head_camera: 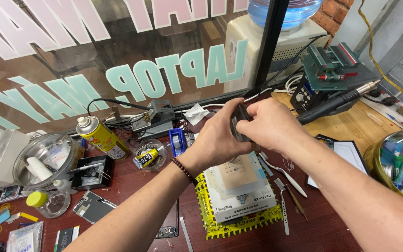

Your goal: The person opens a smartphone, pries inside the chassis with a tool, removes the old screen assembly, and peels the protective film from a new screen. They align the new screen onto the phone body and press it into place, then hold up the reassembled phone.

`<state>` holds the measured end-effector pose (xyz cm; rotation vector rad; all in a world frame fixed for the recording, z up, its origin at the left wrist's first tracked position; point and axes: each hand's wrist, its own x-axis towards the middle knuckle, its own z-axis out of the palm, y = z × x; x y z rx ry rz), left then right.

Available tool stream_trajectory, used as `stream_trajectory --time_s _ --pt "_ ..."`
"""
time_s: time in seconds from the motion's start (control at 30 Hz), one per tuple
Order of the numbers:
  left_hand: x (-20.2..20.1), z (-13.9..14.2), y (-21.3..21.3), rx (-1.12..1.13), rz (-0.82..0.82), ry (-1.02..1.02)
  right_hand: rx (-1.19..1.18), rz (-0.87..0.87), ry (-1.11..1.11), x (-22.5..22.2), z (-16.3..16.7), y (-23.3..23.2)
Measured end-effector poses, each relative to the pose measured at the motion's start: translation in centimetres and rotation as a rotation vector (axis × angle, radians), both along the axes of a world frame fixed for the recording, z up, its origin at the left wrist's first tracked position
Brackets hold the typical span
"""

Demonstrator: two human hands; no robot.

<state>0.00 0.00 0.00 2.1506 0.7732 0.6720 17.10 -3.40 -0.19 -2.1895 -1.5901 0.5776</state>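
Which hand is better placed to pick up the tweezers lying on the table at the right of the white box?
Probably the right hand: the tweezers lie on its side, just below its forearm. The left hand is farther away.

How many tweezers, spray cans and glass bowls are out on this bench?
Tweezers: 3
Yellow spray can: 1
Glass bowls: 2
Total: 6
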Motion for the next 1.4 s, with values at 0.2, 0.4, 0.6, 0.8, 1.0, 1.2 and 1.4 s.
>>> stream_trajectory --time_s 0.2,0.4,0.6,0.8,1.0,1.2,1.4 --pt "-0.4 -0.9 1.1 -0.019 -0.019 -0.082 -0.178 -0.114 0.843 2.1 4.9 2.1" --pt "-0.1 -1.2 1.4 -0.021 -0.047 -0.112 -0.255 -0.075 0.804 3.1 4.9 4.6" --pt "-0.1 -0.8 1.3 -0.033 -0.047 -0.074 -0.276 -0.056 0.700 2.9 5.6 5.6" --pt "0.0 -0.3 1.9 -0.080 -0.009 -0.004 -0.380 0.025 0.523 1.4 7.4 4.7" --pt "-0.6 -0.4 2.4 -0.053 -0.062 -0.053 -0.307 0.026 0.504 0.3 7.7 2.2" --pt "-1.1 -0.6 2.6 -0.021 -0.154 -0.117 0.003 -0.037 0.610 -0.6 5.6 -1.2" --pt "-2.2 -0.4 3.1 -0.097 -0.130 -0.004 0.247 0.103 0.525 -1.2 3.1 -3.5"
